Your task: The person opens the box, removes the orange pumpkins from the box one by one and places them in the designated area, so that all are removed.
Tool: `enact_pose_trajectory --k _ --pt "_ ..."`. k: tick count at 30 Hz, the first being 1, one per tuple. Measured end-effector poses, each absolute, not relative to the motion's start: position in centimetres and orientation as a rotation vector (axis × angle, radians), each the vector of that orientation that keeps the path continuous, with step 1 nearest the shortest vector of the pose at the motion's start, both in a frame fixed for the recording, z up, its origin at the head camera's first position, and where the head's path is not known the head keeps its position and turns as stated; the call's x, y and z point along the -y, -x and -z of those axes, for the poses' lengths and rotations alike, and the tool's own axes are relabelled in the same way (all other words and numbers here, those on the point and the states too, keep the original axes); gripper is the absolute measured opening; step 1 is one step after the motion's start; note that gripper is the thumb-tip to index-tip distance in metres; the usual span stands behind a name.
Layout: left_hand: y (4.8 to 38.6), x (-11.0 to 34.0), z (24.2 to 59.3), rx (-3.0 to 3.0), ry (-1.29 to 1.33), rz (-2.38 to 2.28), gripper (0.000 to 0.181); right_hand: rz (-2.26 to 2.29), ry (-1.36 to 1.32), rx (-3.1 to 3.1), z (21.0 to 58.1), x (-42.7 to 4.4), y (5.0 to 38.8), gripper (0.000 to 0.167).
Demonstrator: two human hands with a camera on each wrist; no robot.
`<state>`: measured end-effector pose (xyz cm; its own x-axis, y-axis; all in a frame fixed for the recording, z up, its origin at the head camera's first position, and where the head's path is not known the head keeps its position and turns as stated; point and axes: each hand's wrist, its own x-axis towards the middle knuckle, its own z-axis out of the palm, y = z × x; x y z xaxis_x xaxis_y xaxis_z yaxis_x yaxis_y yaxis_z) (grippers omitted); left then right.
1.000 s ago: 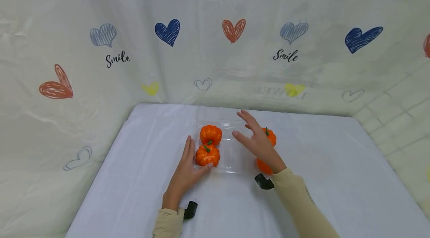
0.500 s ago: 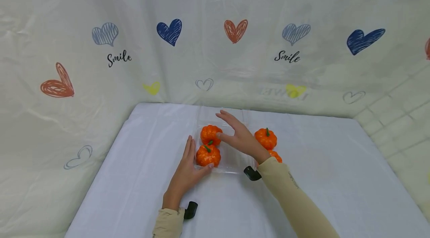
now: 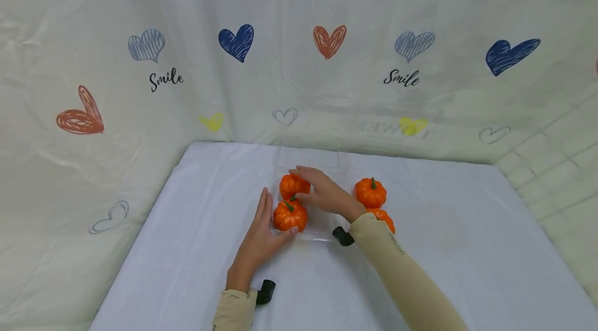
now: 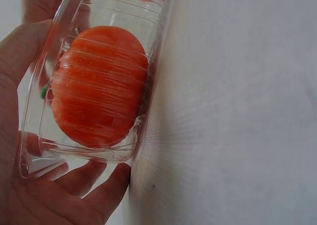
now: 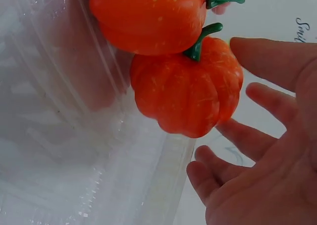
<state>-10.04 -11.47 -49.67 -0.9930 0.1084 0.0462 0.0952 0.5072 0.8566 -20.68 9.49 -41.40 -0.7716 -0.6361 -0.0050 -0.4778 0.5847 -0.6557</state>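
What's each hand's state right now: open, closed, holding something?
Left hand: open, against the clear container.
Right hand: around the rear pumpkin in that container; whether it grips cannot be told.

From where I stand, the word "Smile" [image 3: 166,79] reads plainly in dark script at the left of the pale backdrop [image 3: 289,82], under a pale blue heart [image 3: 147,45], and a 2nd "Smile" [image 3: 402,78] stands farther right, below another such heart. Lower down, faint backward lettering [image 3: 394,127] runs into a yellow heart [image 3: 407,126]; right to left it gives about "LOWE", the rest too dim. The right sleeve [image 3: 411,279] carries 1 line of small print, too tiny to read. Seen from the right wrist, a sideways "Smi" shows beside the right hand [image 5: 277,175]
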Motion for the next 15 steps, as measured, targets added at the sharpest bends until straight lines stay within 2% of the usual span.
enact_pose_trajectory --k 15 --pt "10.02 11.54 49.62 -2.704 -0.211 -1.578 0.117 0.923 1.010 -2.701 41.87 -8.96 20.87 0.053"
